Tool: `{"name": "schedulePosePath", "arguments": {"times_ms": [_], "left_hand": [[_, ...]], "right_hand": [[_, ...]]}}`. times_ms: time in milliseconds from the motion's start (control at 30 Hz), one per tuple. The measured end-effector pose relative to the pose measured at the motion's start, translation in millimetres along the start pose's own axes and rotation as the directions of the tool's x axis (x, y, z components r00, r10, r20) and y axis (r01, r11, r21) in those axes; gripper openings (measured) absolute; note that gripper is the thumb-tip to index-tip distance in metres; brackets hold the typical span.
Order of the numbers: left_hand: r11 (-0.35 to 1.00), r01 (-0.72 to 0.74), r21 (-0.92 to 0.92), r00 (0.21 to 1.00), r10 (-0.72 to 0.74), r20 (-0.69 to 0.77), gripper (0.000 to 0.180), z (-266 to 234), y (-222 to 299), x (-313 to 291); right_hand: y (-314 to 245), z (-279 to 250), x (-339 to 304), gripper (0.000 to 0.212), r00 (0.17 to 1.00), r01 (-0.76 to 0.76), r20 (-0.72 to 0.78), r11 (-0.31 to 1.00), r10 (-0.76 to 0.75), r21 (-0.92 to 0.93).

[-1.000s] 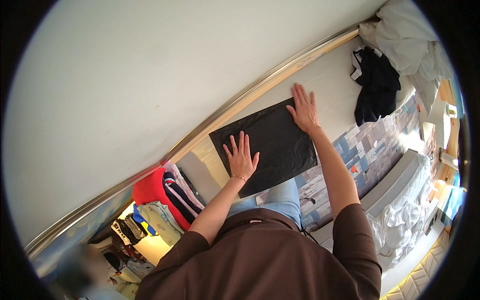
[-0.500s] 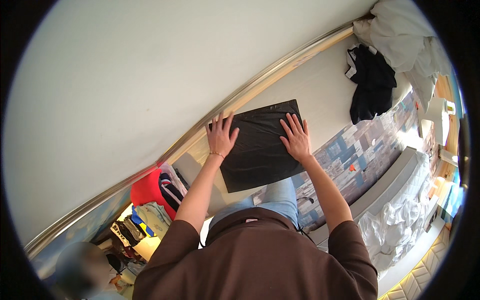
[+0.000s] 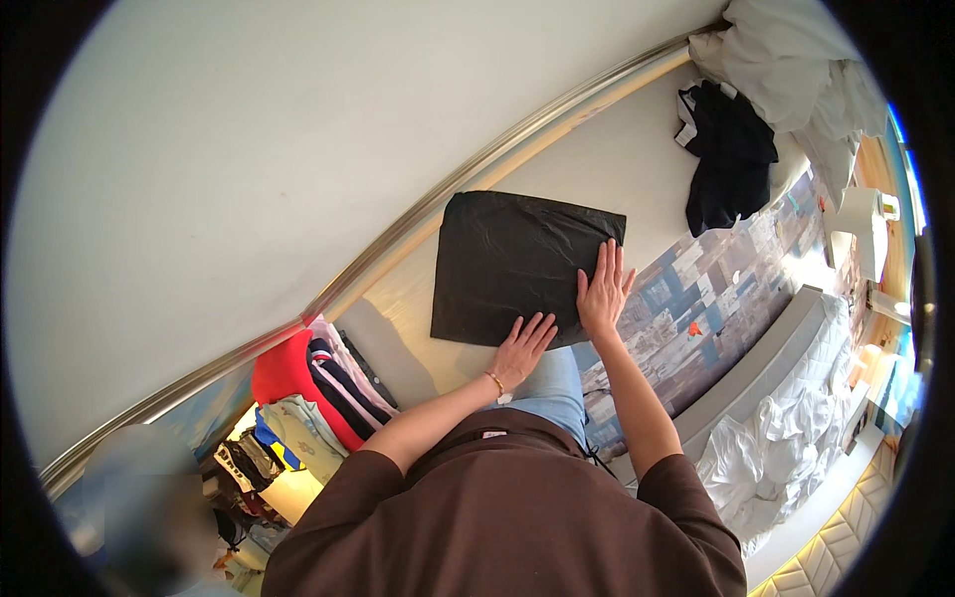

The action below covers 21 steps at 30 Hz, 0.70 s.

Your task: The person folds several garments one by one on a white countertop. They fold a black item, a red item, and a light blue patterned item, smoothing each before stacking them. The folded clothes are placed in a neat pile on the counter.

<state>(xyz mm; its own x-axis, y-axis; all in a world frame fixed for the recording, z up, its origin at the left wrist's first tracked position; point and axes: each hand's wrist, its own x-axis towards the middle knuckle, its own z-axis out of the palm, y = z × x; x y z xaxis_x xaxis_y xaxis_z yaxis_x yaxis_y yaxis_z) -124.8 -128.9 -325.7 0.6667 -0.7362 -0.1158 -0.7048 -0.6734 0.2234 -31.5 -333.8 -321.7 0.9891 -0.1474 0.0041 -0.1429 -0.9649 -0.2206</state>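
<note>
A flat, dark rectangular piece (image 3: 507, 269), wrinkled and slightly shiny like a plastic bag, lies on a pale flat surface (image 3: 587, 164) in front of me. My left hand (image 3: 525, 347) rests with stretched fingers on its near edge. On its right edge lies my right hand (image 3: 604, 292), flat, with the thumb apart from the fingers. Neither hand grips anything. What is inside or under the dark piece cannot be seen.
Black clothing (image 3: 728, 154) and white bedding (image 3: 786, 60) lie at the far right. Stacked folded clothes (image 3: 303, 383) are at the left. A blurred person (image 3: 144, 507) is at the lower left. A grey-edged bed (image 3: 766, 348) with crumpled white sheets stands right.
My left hand has moved from the far left corner to the near edge. The dark piece has turned clockwise. My right hand has shifted slightly nearer, along its right edge.
</note>
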Motion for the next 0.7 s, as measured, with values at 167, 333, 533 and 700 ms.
{"name": "schedulePosePath", "arguments": {"times_ms": [167,333,533,700], "left_hand": [[0.996,-0.033,-0.081,0.985,0.018,-0.174,0.057,4.3,-4.4,0.5],[0.965,-0.110,-0.238,0.964,0.046,-0.261,0.052,1.0,-10.1,-0.7],[0.953,-0.203,-0.226,0.957,0.145,-0.250,0.051,4.1,-42.4,-42.8],[0.973,-0.133,-0.191,0.972,0.090,-0.218,0.054,9.1,-54.4,-93.0]], "right_hand": [[2.6,-3.8,-42.6,0.071,0.989,-0.146,-0.028,0.989,0.146,-0.025],[13.2,-11.9,-67.0,0.057,0.992,-0.126,-0.020,0.991,0.127,0.037],[79.1,-33.0,-15.4,0.052,0.965,0.258,-0.048,0.966,-0.258,-0.009],[127.7,-51.9,42.0,0.091,0.639,0.713,0.387,0.701,-0.664,0.025]]}}
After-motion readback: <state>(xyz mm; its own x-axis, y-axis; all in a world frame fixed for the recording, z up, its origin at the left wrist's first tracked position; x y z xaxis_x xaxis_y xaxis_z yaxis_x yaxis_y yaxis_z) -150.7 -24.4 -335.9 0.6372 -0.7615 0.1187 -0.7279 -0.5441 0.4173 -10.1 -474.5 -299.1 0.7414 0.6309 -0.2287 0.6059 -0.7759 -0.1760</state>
